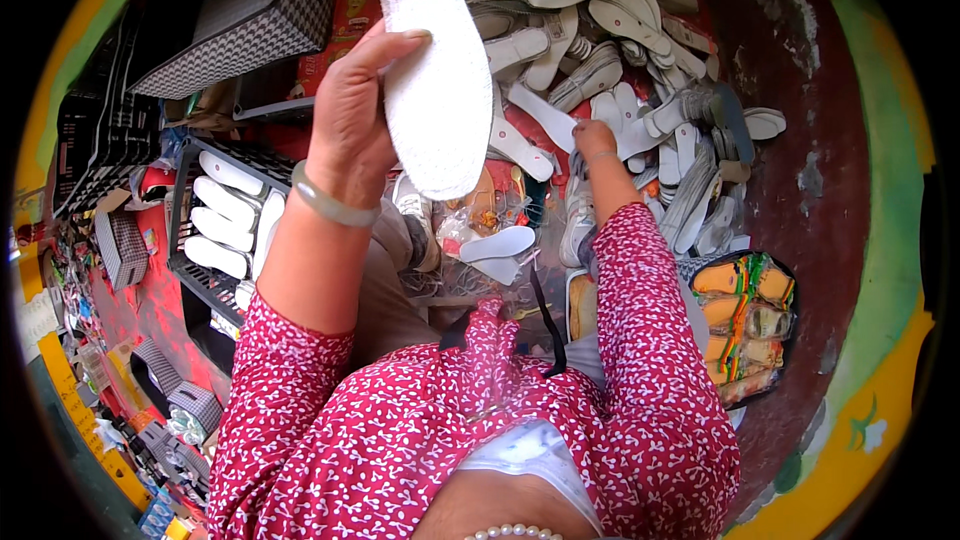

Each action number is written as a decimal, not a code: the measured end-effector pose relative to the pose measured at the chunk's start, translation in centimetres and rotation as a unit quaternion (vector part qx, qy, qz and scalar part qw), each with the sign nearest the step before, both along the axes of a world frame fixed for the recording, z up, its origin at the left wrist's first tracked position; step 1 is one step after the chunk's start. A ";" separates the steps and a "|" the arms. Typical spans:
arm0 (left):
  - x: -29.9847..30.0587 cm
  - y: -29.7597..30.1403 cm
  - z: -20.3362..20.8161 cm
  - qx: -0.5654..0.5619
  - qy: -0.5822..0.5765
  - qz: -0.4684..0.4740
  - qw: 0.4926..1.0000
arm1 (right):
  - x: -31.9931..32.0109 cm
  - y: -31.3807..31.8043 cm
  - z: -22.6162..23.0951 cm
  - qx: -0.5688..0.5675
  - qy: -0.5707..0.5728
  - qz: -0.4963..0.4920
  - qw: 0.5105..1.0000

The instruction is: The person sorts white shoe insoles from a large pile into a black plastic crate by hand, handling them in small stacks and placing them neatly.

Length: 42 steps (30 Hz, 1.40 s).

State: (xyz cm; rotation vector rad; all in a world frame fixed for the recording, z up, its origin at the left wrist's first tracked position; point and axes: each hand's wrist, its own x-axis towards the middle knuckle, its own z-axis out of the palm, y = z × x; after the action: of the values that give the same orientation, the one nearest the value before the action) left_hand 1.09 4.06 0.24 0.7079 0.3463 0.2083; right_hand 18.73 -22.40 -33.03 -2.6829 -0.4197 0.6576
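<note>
My left hand [365, 105] is raised at the upper middle, closed round the edge of a large white insole [437, 110]. Its thumb lies on the insole's face, and the insole's upper end runs out of view. Farther right and lower, my right hand [594, 140] is closed at the end of another white insole [543, 117], beside the big heap. Most of its fingers are hard to make out. The heap of white and grey insoles [620, 15] spreads beyond and to the right of this hand. Between my shoes lies a loose white insole [498, 244].
A black crate [215, 285] at left holds several white insoles. Behind it stands a houndstooth-patterned box [250, 35]. At lower right is a container of orange and yellow packed items [745, 310]. My shoes [578, 225] flank some clutter, and a dark red wall [800, 190] curves along the right.
</note>
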 end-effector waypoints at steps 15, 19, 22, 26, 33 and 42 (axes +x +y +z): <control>-0.4 1.0 -1.8 0.013 -0.024 -0.048 0.998 | -7.2 2.4 31.8 0.600 0.283 -0.072 0.745; -0.9 0.0 -0.9 0.017 -0.047 -0.108 0.993 | -12.3 3.9 33.3 0.637 0.359 -0.100 0.675; -0.7 -0.2 -1.4 0.006 -0.050 -0.120 0.992 | -12.1 4.9 31.8 0.591 0.376 -0.107 0.706; -0.5 -0.2 -2.0 0.025 -0.058 -0.124 0.990 | -11.6 5.8 30.1 0.516 0.359 -0.108 0.770; -0.5 -0.6 -1.3 -0.043 -0.036 -0.099 0.993 | -11.2 6.3 29.7 0.515 0.296 -0.091 0.799; -0.2 -0.8 -1.7 0.009 -0.046 -0.107 0.993 | -11.4 5.7 30.4 0.513 0.262 -0.095 0.812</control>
State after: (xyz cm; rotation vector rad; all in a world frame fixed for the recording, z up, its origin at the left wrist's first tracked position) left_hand 0.85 3.22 -1.51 0.7452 0.1793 0.0402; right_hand 7.32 -16.68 -2.64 -1.4158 -0.2325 0.7682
